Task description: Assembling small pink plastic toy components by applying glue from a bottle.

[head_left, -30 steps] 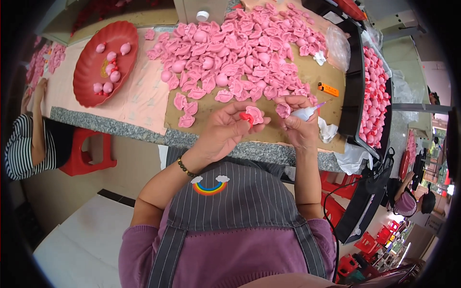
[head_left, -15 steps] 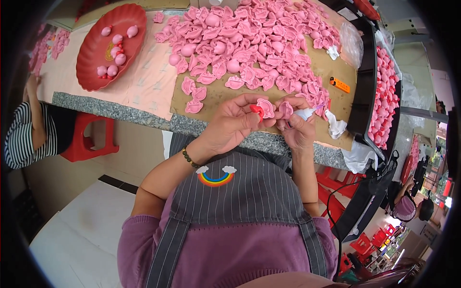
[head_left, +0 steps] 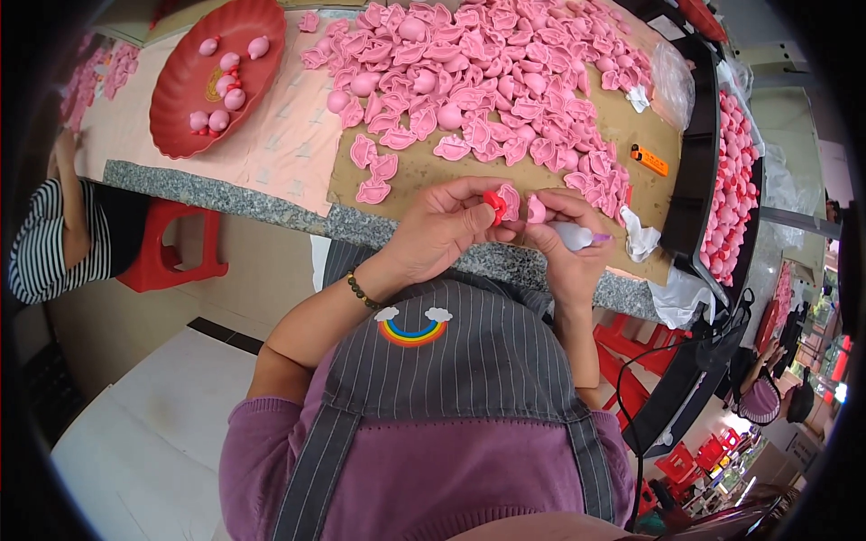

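Pink heap (head_left: 487, 81), two hands on its near side.
We list: left hand (head_left: 442, 227) and right hand (head_left: 568, 267), fingers of both closed in grips; whitish bottle (head_left: 570, 236), held right; ruffled shell (head_left: 511, 202), pinched left, its long axis running roughly toward the heap; small pink cup (head_left: 536, 210), right fingertips, just beside the shell, apart; red piece (head_left: 494, 206), left pinch. Left hand is nearer the shell.

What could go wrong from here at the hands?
1. The right hand holds both a small pink piece and a white bottle, so either might slip.
2. The left hand pinches a red piece by the fingertips; it could drop.
3. A dropped pink piece might get lost among lookalikes in the pink pile.
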Demonstrator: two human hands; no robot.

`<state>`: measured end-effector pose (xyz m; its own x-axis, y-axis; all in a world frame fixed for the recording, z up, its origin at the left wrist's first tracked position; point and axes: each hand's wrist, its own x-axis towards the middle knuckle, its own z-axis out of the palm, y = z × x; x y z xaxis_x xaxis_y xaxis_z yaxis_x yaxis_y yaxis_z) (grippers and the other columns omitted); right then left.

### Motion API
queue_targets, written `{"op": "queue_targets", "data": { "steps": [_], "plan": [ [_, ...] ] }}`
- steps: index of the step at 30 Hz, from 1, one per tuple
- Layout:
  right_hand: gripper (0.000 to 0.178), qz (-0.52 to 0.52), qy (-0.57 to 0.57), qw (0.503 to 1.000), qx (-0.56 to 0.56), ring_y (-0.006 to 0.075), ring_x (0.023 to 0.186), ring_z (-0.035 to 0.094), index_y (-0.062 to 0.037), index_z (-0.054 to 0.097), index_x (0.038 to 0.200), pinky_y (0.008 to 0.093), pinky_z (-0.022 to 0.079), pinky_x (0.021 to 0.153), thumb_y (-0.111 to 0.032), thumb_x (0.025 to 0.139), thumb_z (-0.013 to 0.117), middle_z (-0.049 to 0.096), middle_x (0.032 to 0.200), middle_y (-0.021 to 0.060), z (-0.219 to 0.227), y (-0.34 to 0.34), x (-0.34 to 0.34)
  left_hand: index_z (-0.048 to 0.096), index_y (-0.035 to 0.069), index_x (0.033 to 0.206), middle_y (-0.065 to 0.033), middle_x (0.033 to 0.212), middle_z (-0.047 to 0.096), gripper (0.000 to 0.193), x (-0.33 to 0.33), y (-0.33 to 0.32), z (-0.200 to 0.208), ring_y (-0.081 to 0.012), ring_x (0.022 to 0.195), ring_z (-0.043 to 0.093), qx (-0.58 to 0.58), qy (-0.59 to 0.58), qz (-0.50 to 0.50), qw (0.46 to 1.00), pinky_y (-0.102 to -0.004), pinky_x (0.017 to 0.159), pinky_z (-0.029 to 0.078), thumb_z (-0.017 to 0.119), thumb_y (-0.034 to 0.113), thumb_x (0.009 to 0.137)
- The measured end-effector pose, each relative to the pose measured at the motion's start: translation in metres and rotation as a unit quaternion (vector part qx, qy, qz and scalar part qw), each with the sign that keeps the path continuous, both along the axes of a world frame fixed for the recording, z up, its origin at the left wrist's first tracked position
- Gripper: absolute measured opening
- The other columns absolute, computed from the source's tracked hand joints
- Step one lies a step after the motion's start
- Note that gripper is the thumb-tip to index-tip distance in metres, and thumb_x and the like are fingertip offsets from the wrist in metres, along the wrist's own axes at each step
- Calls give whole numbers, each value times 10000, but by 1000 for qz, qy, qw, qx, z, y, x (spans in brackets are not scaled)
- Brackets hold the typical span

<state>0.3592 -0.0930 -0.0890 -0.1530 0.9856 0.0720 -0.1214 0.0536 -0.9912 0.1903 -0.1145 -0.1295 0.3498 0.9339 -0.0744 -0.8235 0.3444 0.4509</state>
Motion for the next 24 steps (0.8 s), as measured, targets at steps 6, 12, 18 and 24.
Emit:
{"op": "queue_targets", "data": {
  "steps": [6, 12, 18, 24],
  "plan": [
    [300, 4, -144, 978, 151, 119, 749, 552, 50, 597, 972, 221, 454, 673, 77, 689, 691, 600, 1007, 148, 11, -6, -9, 505, 2, 1158, -104, 1105, 574, 314, 0, -1, 5, -186, 1004, 570, 12, 39, 27, 999, -358, 867, 490, 567, 69, 857],
    [312, -13, -175, 969, 171, 97, 713, 532, 42, 603, 967, 213, 442, 638, 87, 673, 697, 614, 1002, 136, 10, -8, -11, 514, -8, 1133, -94, 1062, 587, 332, -3, 1, 3, -157, 968, 577, 26, 118, 19, 993, -314, 848, 488, 610, 56, 822],
    [303, -15, -179, 968, 175, 98, 706, 535, 39, 609, 953, 212, 441, 641, 90, 667, 697, 618, 997, 137, 9, -9, -12, 522, -12, 1120, -93, 1051, 592, 349, -2, 1, 2, -147, 950, 582, 29, 118, 28, 992, -286, 838, 484, 639, 45, 796],
    [300, -13, -175, 969, 172, 102, 728, 543, 38, 611, 951, 215, 444, 655, 88, 669, 700, 618, 993, 133, 10, -9, -14, 533, -13, 1109, -86, 1031, 602, 350, -3, 1, 1, -140, 937, 585, 29, 127, 34, 991, -278, 827, 488, 652, 46, 785]
  ]
}}
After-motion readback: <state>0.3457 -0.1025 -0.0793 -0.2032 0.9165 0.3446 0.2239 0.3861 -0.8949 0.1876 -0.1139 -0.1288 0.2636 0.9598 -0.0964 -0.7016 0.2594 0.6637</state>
